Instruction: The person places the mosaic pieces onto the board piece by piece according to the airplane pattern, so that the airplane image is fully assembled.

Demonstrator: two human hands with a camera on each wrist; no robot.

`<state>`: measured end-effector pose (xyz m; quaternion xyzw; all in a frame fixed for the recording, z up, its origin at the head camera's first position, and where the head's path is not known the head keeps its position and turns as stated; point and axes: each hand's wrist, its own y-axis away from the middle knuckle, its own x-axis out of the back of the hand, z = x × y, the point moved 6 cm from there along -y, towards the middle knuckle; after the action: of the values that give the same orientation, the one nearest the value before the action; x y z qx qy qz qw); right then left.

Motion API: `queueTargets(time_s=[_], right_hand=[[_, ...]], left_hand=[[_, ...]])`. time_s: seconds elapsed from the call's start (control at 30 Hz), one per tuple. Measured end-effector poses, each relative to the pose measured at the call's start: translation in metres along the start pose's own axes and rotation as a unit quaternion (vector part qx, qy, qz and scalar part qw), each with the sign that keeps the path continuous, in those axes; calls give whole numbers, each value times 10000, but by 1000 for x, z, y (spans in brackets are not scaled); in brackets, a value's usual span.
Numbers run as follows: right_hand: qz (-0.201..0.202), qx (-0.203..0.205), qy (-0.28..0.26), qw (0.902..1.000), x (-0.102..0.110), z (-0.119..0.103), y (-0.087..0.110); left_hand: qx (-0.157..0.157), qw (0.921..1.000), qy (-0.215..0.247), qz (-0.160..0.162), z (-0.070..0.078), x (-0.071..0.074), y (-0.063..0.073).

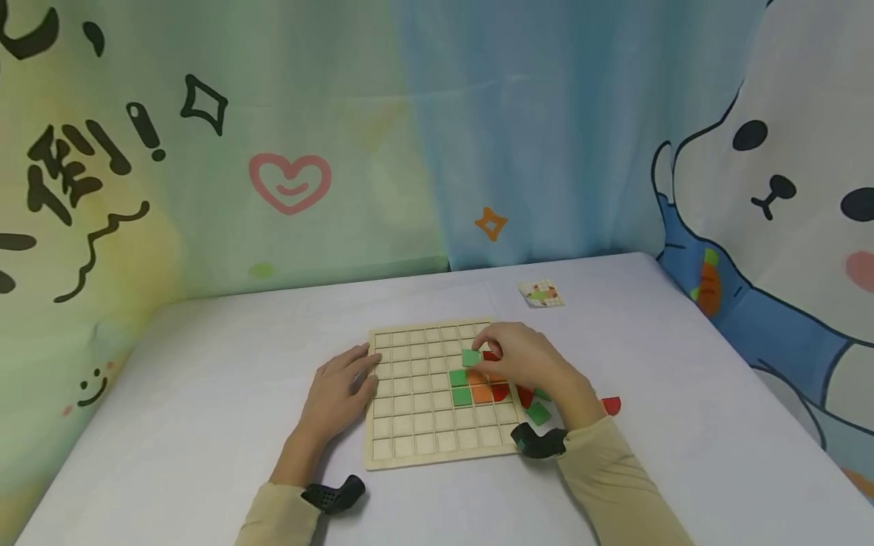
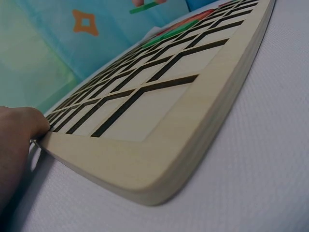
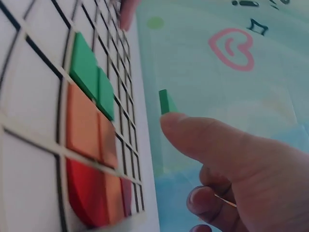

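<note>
A wooden grid board (image 1: 416, 394) lies on the white table. My left hand (image 1: 339, 390) rests at its left edge, fingertips on the frame, as the left wrist view also shows at one corner. Over the board's right part, my right hand (image 1: 526, 355) pinches a green square tile (image 1: 471, 357) between thumb and fingers. In the right wrist view that green tile (image 3: 166, 101) is held up off the board. Two green tiles (image 1: 462, 396) sit in cells beside orange tiles (image 1: 482, 393) and red rounded tiles (image 1: 501, 391); my right hand partly covers this group.
Loose green tiles (image 1: 538, 413) and red tiles (image 1: 611, 406) lie right of the board, partly under my right forearm. A small pattern card (image 1: 542, 293) lies near the table's back edge. Printed curtains hang behind the table.
</note>
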<state>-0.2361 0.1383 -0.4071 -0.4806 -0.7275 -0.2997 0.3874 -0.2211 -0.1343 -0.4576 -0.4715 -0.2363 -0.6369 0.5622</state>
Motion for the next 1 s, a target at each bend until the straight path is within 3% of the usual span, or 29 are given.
queueTargets(time_s=[0.23, 0.6, 1.0], right_hand=[[-96, -67, -72, 9999, -12, -10, -2], [-46, 305, 318, 9990, -32, -29, -7], [-123, 366, 542, 9978, -38, -35, -8]], left_hand=[[-10, 10000, -59, 1, 2, -1, -3], [50, 9999, -124, 34, -3, 0, 0], [26, 9998, -175, 62, -5, -1, 0]])
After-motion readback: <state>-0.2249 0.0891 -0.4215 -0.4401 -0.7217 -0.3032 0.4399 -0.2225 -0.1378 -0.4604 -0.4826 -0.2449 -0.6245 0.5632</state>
